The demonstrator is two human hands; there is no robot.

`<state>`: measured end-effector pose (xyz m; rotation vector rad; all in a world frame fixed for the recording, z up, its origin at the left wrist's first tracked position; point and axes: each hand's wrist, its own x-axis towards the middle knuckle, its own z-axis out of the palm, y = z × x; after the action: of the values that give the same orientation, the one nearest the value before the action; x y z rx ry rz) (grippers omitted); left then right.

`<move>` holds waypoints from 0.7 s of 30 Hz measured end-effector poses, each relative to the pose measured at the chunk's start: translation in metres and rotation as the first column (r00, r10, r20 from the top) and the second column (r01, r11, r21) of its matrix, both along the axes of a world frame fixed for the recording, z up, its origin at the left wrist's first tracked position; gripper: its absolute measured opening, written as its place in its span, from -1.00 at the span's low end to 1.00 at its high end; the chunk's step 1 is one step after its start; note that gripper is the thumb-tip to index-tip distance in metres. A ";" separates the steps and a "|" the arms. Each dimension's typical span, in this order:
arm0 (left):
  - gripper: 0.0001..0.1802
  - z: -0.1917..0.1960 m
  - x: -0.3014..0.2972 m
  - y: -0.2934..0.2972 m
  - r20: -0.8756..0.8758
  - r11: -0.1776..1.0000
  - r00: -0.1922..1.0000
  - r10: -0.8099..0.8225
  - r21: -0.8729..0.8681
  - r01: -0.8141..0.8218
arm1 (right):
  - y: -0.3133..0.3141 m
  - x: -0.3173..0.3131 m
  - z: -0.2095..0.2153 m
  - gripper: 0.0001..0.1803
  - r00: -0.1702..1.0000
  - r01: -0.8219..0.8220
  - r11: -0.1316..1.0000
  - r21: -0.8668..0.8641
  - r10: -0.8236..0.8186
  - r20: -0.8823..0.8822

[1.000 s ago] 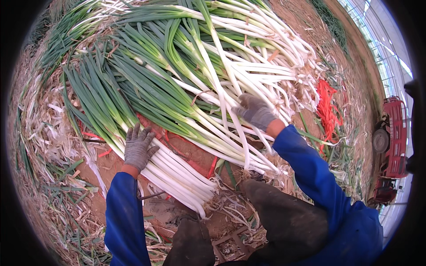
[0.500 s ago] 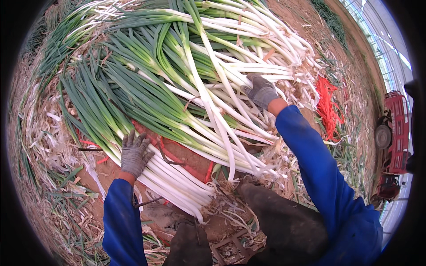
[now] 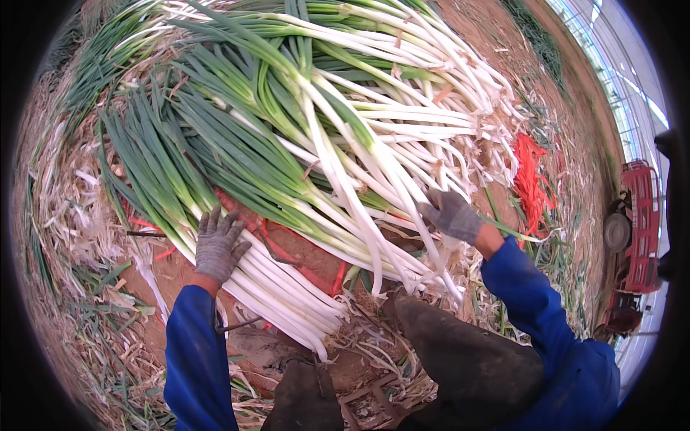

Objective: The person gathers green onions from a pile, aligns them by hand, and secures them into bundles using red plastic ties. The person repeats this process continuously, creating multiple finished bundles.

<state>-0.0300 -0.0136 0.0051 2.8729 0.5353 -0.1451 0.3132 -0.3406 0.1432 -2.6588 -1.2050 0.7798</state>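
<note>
Long green onions lie in a large heap, their green leaves toward the far left and white stems toward the right. My left hand, in a grey glove, rests flat with spread fingers on a separate row of green onions at the near left. At the right, my gloved right hand is closed at the white lower part of a long green onion that slants across the heap. Its fingertips are partly hidden, so whether it holds more than one stem I cannot make out.
A dark metal rod and red strapping lie by the near row. A tangle of red plastic ties sits right of the heap. Dry onion peelings cover the ground. A red cart stands far right.
My right hand has moved nearer and to the right, and a long green onion has shifted with it across the heap. My left hand stays on the near row.
</note>
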 end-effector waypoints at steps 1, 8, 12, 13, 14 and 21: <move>-0.47 0.002 -0.001 -0.001 -0.019 1.000 1.000 0.004 0.005 -0.004 | -0.008 -0.002 -0.002 -0.55 0.989 0.069 0.998 0.007 -0.067 -0.130; -0.48 -0.003 -0.001 0.000 0.005 1.000 1.000 -0.001 0.010 0.001 | 0.021 0.013 0.012 -0.53 0.799 0.350 0.937 -0.014 -0.306 -0.518; -0.49 0.002 -0.005 0.002 0.018 1.000 1.000 0.003 0.027 -0.003 | 0.079 0.020 0.007 -0.57 0.748 0.460 0.879 0.129 -0.304 -0.591; -0.50 0.006 -0.008 0.000 0.031 1.000 0.999 0.009 0.014 -0.009 | 0.086 0.021 0.015 -0.48 0.794 0.360 0.930 0.072 -0.265 -0.547; -0.51 0.008 -0.005 0.001 0.008 1.000 1.000 0.016 -0.007 -0.016 | 0.084 0.018 0.027 -0.49 0.841 0.291 0.951 0.107 -0.201 -0.502; -0.47 0.002 -0.015 0.005 0.020 1.000 1.000 0.007 0.026 -0.008 | -0.079 0.004 0.075 -0.68 0.969 0.245 0.968 -0.055 -0.243 0.041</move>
<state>-0.0455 -0.0085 0.0072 2.8945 0.5481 -0.1091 0.3177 -0.4194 0.2177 -2.8069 -0.8483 0.7421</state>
